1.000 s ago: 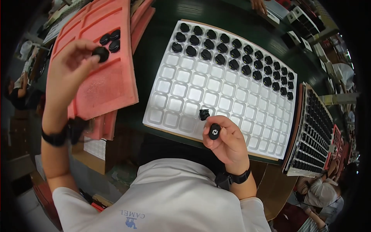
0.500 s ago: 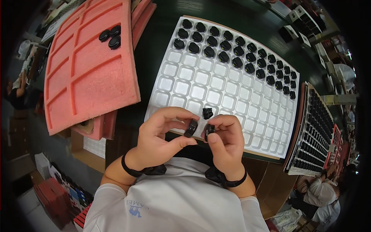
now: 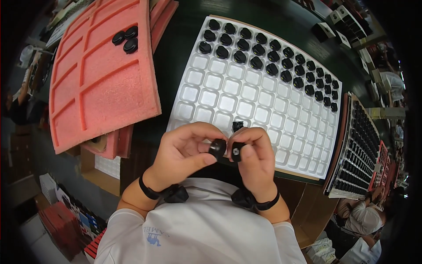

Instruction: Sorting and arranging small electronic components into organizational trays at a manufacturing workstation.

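Pinching 1 black round cap point(image 3: 217, 148) in left hand point(image 3: 184, 154), face tilted right toward black part point(image 3: 237, 152) gripped by right hand point(image 3: 252, 160), over white tray point(image 3: 228, 103).

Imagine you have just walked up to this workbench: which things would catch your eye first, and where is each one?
First, the two hands at the bottom centre: the left hand and right hand each pinch a small black part, the left part beside the right part. Behind them lies a big white tray, its far rows filled with black caps. To the left sits a pink foam tray.
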### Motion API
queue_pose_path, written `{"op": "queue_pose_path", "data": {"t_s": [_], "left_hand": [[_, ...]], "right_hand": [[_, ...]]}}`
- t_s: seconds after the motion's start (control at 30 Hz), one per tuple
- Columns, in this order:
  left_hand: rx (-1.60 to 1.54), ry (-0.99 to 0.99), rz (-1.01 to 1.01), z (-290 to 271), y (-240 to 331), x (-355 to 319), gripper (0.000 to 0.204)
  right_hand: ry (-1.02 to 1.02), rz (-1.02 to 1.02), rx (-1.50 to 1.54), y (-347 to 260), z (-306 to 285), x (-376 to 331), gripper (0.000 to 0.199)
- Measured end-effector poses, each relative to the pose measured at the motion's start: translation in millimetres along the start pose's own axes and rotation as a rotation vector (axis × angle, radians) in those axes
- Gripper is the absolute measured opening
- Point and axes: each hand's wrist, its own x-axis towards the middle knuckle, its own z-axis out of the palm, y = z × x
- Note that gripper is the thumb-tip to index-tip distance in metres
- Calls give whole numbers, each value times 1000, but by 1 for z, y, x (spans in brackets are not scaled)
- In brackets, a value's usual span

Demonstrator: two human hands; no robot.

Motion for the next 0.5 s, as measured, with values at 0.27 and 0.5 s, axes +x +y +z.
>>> {"op": "queue_pose_path", "data": {"t_s": [0.27,0.5], "left_hand": [[-235,8,-47,-1,-8,2,41],[-19,14,107,3,-6,-2,38]], "right_hand": [[-10,166,494,3,-5,3,26],[-51,-154,-137,-2,-13,2,20]]}}
